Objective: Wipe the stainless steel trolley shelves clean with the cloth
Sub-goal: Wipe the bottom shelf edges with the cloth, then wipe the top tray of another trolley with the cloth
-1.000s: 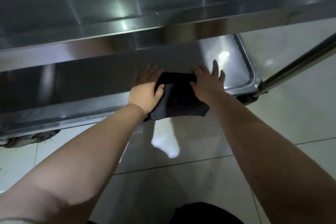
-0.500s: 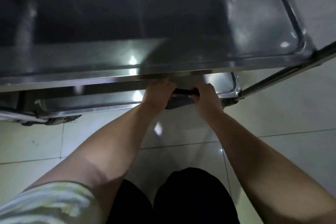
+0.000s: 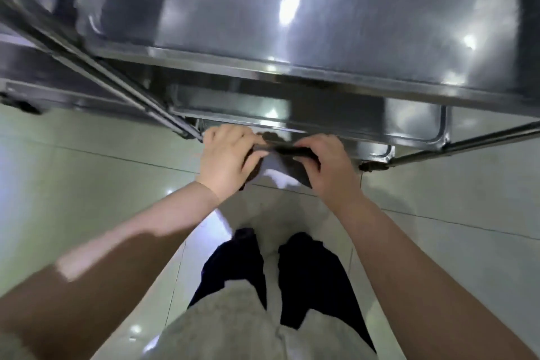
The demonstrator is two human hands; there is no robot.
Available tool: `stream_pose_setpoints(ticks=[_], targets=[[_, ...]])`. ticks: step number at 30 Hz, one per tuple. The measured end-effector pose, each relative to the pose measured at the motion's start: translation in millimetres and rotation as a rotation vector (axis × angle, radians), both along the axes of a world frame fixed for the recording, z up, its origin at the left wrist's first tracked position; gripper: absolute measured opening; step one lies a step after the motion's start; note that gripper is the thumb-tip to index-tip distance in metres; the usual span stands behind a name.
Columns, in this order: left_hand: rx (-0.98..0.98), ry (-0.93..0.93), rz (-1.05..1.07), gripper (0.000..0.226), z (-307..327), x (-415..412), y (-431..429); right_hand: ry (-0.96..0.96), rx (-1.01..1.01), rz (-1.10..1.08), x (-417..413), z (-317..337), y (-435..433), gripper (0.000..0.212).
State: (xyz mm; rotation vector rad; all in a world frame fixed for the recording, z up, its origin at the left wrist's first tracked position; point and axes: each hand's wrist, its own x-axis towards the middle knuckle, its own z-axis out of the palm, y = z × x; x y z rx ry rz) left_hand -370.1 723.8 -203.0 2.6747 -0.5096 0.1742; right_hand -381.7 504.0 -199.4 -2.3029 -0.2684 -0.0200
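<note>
Cloth point(image 3: 287, 151) — stretched between left grip point(image 3: 228, 156), right grip point(image 3: 325, 165).

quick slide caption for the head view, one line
Left hand and right hand grip a dark cloth just in front of the stainless steel trolley, over the tiled floor.

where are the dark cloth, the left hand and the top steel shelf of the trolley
dark cloth point(image 3: 295, 151), head view, on its dark upper edge
left hand point(image 3: 228, 161), head view, on the back of the hand
top stainless steel trolley shelf point(image 3: 336, 14), head view, on its bare flat surface
</note>
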Motion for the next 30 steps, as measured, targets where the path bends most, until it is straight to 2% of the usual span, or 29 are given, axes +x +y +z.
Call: stream_pose_setpoints(ticks=[3, 7, 10, 13, 19, 22, 25, 30], targets=[[-0.046, -0.069, 0.123, 0.022, 119.7, -22.3, 33.1, -0.045, 0.050, 0.118, 12.5, 112.2, 30.1, 0.021], [0.025, -0.238, 0.264, 0.018, 257.2, -19.5, 79.1, -0.248, 0.078, 0.239, 45.9, 245.0, 85.8, 0.013], [0.107, -0.388, 0.351, 0.016, 342.3, -7.9, 119.9, -0.211, 0.063, 0.315, 74.7, 329.0, 137.4, 0.011], [0.219, -0.467, 0.482, 0.018, 407.9, 1.4, 168.4, -0.328, 0.054, 0.410, 101.9, 392.8, 196.9, 0.015], [0.366, -0.514, 0.663, 0.028, 485.6, 18.4, 304.3, -0.586, -0.114, 0.438, 127.8, 481.8, 339.1, 0.023], [0.414, -0.553, 0.684, 0.028, 508.6, 24.2, 377.4, -0.805, -0.268, 0.438, 131.7, 508.1, 410.7, 0.024], [0.414, -0.605, 0.672, 0.028, 532.9, 34.1, 447.0, -0.940, -0.431, 0.393, 141.1, 534.2, 478.4, 0.025], [0.454, -0.693, 0.649, 0.025, 571.7, 72.9, 546.0, -1.016, -0.431, 0.316, 185.6, 570.7, 578.4, 0.027]])
